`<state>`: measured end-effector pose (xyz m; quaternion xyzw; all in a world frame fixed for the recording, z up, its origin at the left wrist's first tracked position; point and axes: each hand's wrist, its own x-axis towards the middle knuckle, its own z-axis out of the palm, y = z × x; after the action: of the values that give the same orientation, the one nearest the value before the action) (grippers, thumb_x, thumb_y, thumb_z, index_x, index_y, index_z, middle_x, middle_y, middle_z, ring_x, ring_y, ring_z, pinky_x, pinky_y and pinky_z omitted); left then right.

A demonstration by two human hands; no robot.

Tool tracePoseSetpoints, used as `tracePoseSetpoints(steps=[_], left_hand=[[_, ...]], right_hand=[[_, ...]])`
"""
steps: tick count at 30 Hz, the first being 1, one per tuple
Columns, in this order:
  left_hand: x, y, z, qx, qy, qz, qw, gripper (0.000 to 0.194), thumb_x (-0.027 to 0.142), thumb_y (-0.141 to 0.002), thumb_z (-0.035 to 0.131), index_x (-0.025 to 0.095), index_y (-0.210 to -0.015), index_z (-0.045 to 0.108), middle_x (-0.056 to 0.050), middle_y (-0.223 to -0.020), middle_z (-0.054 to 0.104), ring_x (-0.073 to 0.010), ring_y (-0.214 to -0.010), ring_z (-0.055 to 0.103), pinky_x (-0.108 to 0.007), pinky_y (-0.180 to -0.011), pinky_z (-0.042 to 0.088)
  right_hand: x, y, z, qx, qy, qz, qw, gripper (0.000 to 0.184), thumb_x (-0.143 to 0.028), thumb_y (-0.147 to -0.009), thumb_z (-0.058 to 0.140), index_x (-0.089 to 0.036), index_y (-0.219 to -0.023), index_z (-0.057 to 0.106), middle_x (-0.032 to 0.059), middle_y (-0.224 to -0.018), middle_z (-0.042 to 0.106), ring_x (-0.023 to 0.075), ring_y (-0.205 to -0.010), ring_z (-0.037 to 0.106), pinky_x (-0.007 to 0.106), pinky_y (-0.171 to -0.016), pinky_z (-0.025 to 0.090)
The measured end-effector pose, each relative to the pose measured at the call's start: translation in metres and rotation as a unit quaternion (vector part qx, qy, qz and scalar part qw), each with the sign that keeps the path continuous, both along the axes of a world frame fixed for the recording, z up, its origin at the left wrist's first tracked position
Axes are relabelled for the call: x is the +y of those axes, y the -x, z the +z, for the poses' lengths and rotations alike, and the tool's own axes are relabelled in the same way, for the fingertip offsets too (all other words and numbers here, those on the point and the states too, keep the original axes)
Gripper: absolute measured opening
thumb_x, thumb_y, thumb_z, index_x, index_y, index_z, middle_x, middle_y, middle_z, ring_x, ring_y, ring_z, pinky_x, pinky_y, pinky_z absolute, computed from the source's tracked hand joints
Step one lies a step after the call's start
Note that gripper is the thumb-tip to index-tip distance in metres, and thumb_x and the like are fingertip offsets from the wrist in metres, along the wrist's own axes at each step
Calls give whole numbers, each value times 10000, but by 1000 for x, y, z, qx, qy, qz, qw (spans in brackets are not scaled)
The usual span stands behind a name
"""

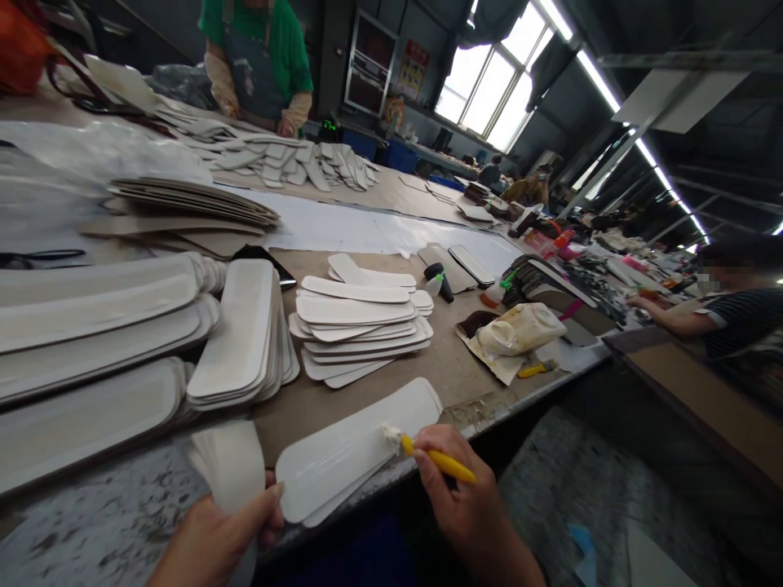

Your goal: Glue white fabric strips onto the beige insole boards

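Observation:
My right hand (456, 481) is closed round the yellow handle of a brush (441, 462). Its whitish bristles touch the top face of a long white panel with rounded ends (348, 448). Wet-looking streaks shine on that panel, and another lies under it, partly showing. In my left hand (223, 530) is a bunch of thin cream strips (229, 461), with fingers wrapped round them. The left thumb and fingertips reach the near left end of the white panel.
Stacks of white panels (360, 318) stand behind, with more piles (236, 326) at left. A stained plastic container (519, 328) lies right, near another yellow-handled brush (533, 370). The table edge runs in front. Co-workers (260, 65) are across the table and at right.

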<state>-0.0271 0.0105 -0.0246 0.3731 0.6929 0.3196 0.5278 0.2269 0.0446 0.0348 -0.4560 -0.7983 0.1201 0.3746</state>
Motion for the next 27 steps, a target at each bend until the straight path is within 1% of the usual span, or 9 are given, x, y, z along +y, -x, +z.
tracePoseSetpoints(steps=[6, 9, 11, 14, 18, 20, 22, 25, 27], left_hand=[[1, 0, 0, 16, -2, -16, 1000, 315, 460, -694, 537, 259, -453, 570, -35, -490, 621, -258, -623, 611, -327, -705, 422], [2, 0, 6, 21, -8, -18, 1000, 321, 438, -690, 520, 256, -428, 558, -43, -495, 622, -257, -614, 608, -324, -683, 418], [2, -1, 10, 31, -13, -28, 999, 326, 411, -692, 510, 254, -408, 545, -44, -500, 622, -250, -621, 608, -311, -672, 412], [1, -1, 14, 44, -9, -28, 999, 317, 396, -694, 515, 250, -416, 556, -31, -489, 617, -236, -603, 604, -295, -665, 407], [-1, -2, 10, 35, -13, -13, 999, 302, 393, -692, 531, 251, -426, 552, -21, -474, 606, -234, -589, 597, -296, -676, 403], [-1, -2, 7, 29, -17, -12, 999, 302, 383, -696, 531, 252, -424, 546, -17, -472, 600, -232, -594, 594, -296, -677, 396], [-1, -3, 7, 27, -8, -14, 999, 296, 371, -693, 529, 252, -423, 544, -14, -467, 596, -231, -588, 589, -300, -680, 391], [1, -4, 12, 31, 10, -10, 999, 284, 377, -667, 516, 252, -413, 542, -22, -465, 599, -245, -587, 592, -319, -687, 390], [2, -6, 18, 34, 16, -3, 999, 263, 391, -631, 517, 252, -409, 547, -28, -465, 603, -256, -588, 593, -327, -678, 395]], right_hand=[[9, -19, -3, -58, -76, -51, 994, 112, -143, -863, 527, -206, -923, 598, 74, -855, 662, 197, -826, 650, 330, -755, 552], [12, -14, -13, -76, -69, -43, 994, 112, -173, -874, 520, -214, -927, 611, 83, -868, 670, 215, -837, 649, 368, -771, 551], [4, 2, -15, -44, -28, -7, 999, 128, -160, -877, 511, -216, -942, 606, 80, -876, 666, 208, -855, 642, 354, -781, 547], [-14, 34, -13, 68, 70, 52, 994, 126, -152, -880, 498, -209, -941, 593, 64, -864, 642, 184, -851, 629, 312, -763, 538], [-21, 52, -13, 181, 185, 35, 965, 126, -246, -907, 480, -195, -881, 592, 45, -818, 619, 165, -767, 627, 293, -717, 530], [-13, 40, -16, 159, 182, 3, 970, 153, -280, -906, 483, -187, -862, 597, 51, -814, 624, 174, -771, 627, 300, -724, 522], [0, 17, -19, 103, 132, -45, 985, 169, -301, -899, 491, -182, -850, 602, 57, -802, 628, 187, -779, 623, 315, -734, 513], [16, -19, -18, 25, 55, -128, 990, 189, -332, -894, 497, -182, -862, 608, 67, -801, 639, 201, -769, 622, 341, -742, 507], [22, -33, -15, -9, 22, -154, 988, 198, -342, -897, 491, -184, -865, 607, 66, -794, 642, 205, -763, 621, 348, -750, 504]])
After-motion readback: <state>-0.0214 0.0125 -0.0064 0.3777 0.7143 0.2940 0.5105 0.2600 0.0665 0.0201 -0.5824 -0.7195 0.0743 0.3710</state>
